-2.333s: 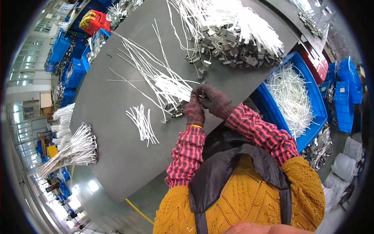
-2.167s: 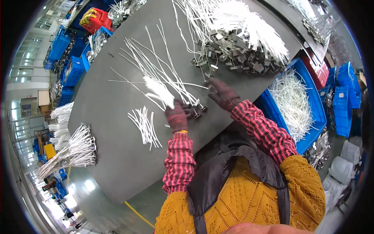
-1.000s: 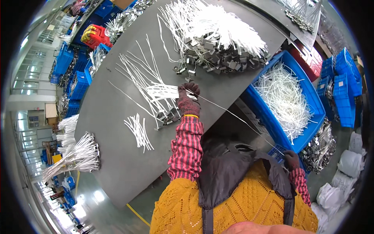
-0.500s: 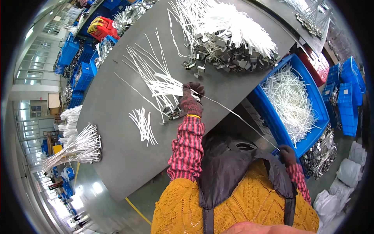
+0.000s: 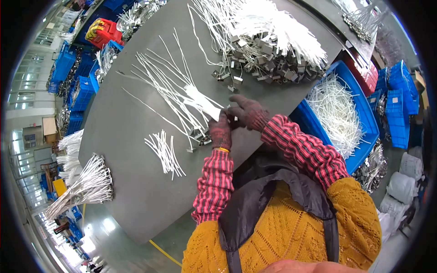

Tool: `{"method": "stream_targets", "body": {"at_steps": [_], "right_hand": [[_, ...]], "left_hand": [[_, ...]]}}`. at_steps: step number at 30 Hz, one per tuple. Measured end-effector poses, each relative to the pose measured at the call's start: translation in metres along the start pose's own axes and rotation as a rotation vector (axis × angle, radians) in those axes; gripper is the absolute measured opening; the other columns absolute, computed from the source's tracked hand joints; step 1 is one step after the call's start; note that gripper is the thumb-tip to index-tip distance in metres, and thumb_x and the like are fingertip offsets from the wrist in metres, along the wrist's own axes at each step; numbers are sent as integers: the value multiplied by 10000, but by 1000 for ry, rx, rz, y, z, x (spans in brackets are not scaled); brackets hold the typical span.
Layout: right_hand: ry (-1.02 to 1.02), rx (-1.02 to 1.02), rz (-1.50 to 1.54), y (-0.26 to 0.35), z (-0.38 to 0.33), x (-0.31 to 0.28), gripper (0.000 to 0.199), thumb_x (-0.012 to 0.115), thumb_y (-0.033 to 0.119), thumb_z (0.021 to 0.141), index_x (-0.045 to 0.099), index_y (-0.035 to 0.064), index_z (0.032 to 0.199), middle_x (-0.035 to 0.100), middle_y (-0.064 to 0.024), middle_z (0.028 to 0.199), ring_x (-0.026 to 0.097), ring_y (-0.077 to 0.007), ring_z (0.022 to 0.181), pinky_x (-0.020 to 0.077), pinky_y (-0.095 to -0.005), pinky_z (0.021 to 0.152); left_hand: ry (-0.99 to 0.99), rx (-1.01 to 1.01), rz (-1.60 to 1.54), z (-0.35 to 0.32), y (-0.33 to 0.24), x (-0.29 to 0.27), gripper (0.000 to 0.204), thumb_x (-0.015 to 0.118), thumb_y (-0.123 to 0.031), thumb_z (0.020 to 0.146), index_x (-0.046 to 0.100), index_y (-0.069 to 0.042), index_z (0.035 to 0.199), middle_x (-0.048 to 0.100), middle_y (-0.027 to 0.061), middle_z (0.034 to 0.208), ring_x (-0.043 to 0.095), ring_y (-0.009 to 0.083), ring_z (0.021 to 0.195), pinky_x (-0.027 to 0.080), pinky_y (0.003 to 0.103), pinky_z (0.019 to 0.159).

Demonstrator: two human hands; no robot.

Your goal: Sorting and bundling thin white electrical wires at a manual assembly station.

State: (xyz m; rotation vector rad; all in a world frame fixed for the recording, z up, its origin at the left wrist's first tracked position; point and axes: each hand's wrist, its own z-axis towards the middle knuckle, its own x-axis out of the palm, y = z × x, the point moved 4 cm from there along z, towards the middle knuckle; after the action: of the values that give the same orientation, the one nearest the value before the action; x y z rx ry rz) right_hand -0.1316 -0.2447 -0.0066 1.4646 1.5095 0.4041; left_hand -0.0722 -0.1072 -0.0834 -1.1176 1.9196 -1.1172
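Several white tubes (image 5: 201,101) are clasped in the left hand (image 5: 221,132) mid-frame, right hand (image 5: 249,113) adjacent, its grip unclear; apparent separating next demands delicate pinching.

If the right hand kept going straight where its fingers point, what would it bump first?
Probably the left hand, which looks very close, then the white strips; depth is unclear.

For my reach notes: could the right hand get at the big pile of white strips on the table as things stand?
Likely yes: the right hand is near the big pile, and nothing seems to block the tabletop between them.
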Motion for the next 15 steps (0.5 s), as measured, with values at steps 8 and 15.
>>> {"method": "stream_targets", "body": {"at_steps": [8, 15], "right_hand": [[-129, -29, -749, -26, 120, -42, 367, 620, 265, 908, 637, 71, 1220, 677, -224, 1063, 669, -387, 945, 540, -494, 829], [216, 113, 54, -67, -5, -41, 324, 639, 127, 868, 682, 87, 1187, 663, -40, 898, 608, -102, 730, 508, -287, 649]], "left_hand": [[-84, -213, -249, 14, -11, -67, 295, 575, -283, 972, 609, 4, 1031, 698, 203, 818, 697, 312, 657, 573, 393, 542], [326, -272, -680, 12, 14, -13, 292, 563, -271, 989, 622, 5, 1065, 697, 175, 1000, 701, 324, 894, 595, 473, 786]]}}
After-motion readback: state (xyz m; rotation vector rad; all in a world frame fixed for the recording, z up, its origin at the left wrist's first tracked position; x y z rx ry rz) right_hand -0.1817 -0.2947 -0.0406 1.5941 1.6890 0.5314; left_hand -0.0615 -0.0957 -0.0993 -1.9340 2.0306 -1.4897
